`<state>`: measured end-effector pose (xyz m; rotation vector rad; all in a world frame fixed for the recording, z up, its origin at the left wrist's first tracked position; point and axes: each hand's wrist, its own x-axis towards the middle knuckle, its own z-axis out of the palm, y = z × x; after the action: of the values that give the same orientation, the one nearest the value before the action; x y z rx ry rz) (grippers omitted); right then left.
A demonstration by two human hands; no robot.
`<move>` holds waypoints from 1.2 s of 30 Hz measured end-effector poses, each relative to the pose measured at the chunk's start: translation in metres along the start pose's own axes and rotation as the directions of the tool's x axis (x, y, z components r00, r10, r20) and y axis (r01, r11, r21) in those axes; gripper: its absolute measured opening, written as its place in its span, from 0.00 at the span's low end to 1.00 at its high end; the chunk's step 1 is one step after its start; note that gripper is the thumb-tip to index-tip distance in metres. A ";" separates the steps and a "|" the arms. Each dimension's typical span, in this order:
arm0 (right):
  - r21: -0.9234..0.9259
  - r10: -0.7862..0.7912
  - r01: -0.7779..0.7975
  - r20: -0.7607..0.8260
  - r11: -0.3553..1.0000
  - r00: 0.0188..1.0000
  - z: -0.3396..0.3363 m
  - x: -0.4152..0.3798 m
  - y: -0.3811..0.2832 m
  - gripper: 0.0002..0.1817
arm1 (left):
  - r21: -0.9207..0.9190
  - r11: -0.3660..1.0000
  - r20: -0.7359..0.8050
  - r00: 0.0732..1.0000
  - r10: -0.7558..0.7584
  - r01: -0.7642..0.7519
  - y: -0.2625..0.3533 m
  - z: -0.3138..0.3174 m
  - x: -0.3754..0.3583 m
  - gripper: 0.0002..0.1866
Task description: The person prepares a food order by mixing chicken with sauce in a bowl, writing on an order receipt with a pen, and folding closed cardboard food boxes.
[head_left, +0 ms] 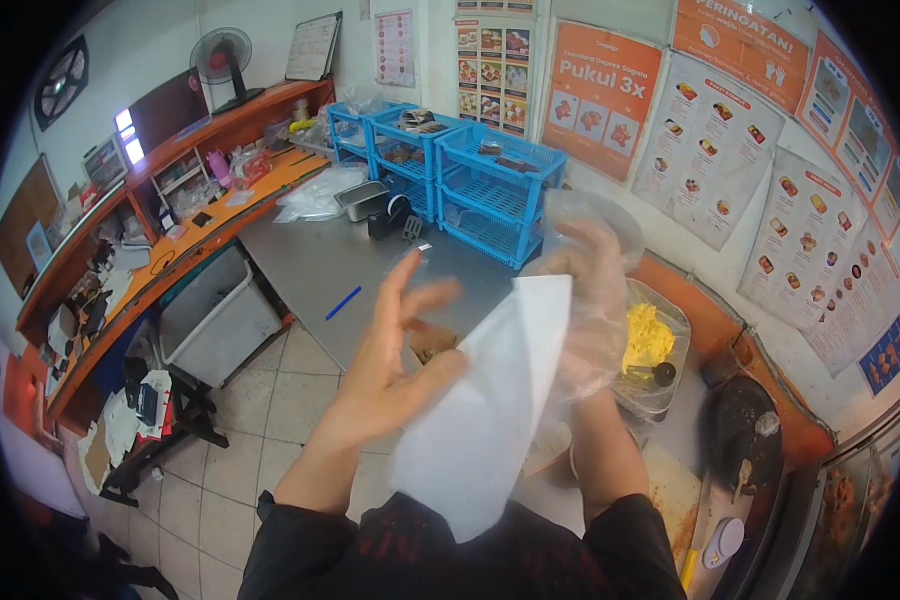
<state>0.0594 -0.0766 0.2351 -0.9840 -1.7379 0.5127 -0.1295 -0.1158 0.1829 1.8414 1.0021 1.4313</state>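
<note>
Fingers of your left hand (395, 345) pinch the paper (490, 410) mid-air over the table (315, 265), right hand (585, 300) loose inside a plastic glove (600, 255); paper may slip, grip's thin.

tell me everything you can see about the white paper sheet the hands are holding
The white paper sheet is plain and unprinted, thin and slightly see-through, like wrapping paper. It hangs at a slant in front of the person, narrower at its upper end and widening toward a pointed lower corner near the dark sleeves. The bare left hand touches its left edge with the fingers spread. The right hand, inside a clear plastic glove, sits at its upper right edge. It is held above the steel counter, not resting on it.
</note>
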 end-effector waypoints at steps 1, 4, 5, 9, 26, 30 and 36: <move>-0.104 -0.036 0.041 0.052 0.994 0.998 -0.005 0.001 -0.008 0.31 | 0.141 0.978 -0.038 0.986 0.160 -0.153 -0.004 -0.001 0.000 0.55; -0.355 -0.121 0.159 0.127 0.921 0.984 -0.010 0.003 -0.021 0.31 | 0.139 0.973 0.143 0.976 0.164 -0.184 0.025 -0.001 -0.012 0.56; -0.427 -0.145 0.191 0.138 0.884 0.980 -0.010 0.003 -0.023 0.30 | 0.305 0.927 0.145 0.973 0.182 -0.219 0.038 0.005 -0.015 0.52; -0.672 -0.227 0.314 0.218 0.670 0.949 -0.008 0.007 -0.035 0.29 | 0.051 0.999 -0.079 0.997 0.020 -0.016 0.025 0.024 -0.017 0.41; -0.166 -0.015 0.090 0.407 0.982 0.913 -0.032 0.025 -0.018 0.28 | -0.392 0.916 -0.062 0.991 -0.118 0.085 0.020 0.002 0.002 0.42; -0.276 0.019 0.107 0.418 0.955 0.908 -0.032 0.026 -0.024 0.23 | -0.427 0.895 -0.068 0.982 -0.174 0.129 0.019 0.000 0.003 0.44; -0.167 0.041 0.043 0.467 0.985 0.883 -0.033 0.028 -0.021 0.25 | -0.464 0.874 -0.063 0.979 -0.196 0.145 0.017 0.001 0.005 0.45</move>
<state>0.0780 -0.0693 0.2786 -1.0376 -2.2487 0.6472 -0.1243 -0.1205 0.1989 1.3128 0.7687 1.5149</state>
